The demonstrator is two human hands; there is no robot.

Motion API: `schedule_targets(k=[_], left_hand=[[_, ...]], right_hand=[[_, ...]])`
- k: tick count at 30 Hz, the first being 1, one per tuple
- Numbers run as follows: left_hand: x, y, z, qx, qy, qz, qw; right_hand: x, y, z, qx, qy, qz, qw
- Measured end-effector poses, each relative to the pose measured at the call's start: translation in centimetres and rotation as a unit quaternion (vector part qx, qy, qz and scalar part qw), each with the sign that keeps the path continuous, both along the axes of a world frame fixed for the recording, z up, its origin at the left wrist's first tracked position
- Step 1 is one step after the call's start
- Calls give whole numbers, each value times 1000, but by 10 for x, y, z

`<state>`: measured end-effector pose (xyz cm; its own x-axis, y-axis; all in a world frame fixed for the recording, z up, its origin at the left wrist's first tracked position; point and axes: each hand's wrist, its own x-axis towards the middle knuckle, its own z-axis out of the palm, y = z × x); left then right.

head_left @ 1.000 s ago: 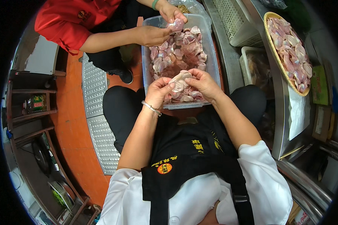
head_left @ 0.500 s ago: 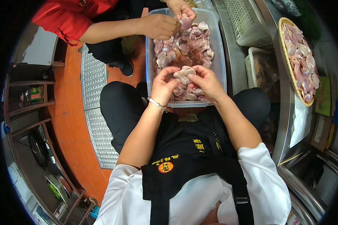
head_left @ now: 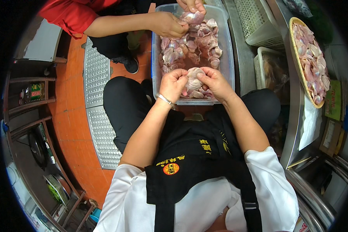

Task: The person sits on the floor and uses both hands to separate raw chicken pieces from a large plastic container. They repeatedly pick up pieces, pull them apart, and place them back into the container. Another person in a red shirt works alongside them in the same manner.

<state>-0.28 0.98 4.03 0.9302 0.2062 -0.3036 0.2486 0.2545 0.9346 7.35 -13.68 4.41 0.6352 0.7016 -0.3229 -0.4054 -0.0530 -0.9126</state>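
Note:
Over the near end of a clear plastic tub point(head_left: 229, 50), a pale pink gizzard point(head_left: 194, 79) is stretched between my two hands. My left hand point(head_left: 173, 84), with a silver bangle at its wrist, pinches its left edge. On the other side, thumb and fingers of my right hand point(head_left: 217, 85) grip it, the thumb lying on top. Many raw gizzards point(head_left: 174, 54) lie in reddish liquid in the tub. At the far end a co-worker's hands point(head_left: 169, 24) hold another gizzard point(head_left: 193, 17) above the rim.
A round woven tray point(head_left: 292, 50) heaped with gizzards stands on the steel counter at right. White plastic baskets point(head_left: 255, 23) are beside the tub. Metal grating point(head_left: 98, 77) runs along the orange tiled floor at left, before wooden shelves point(head_left: 31, 101). The co-worker's shoe point(head_left: 131, 65) is near the tub.
The gizzard in my hands has been turned and now looks rounder and spread flatter. The co-worker's hands have shifted slightly up, showing more of their gizzard.

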Motion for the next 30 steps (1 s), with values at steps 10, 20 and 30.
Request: schedule_targets(k=[10,20,30], left_hand=[[-1,2,10,-94,67,-17,993],[3,0,-4,-147,54,15,988],[5,-6,-1,-88,45,8,995]], right_hand=[[-1,-3,-9,-22,-163,7,986],[1,-4,1,-6,34,3,999],[4,-6,-5,-18,38,12,999]])
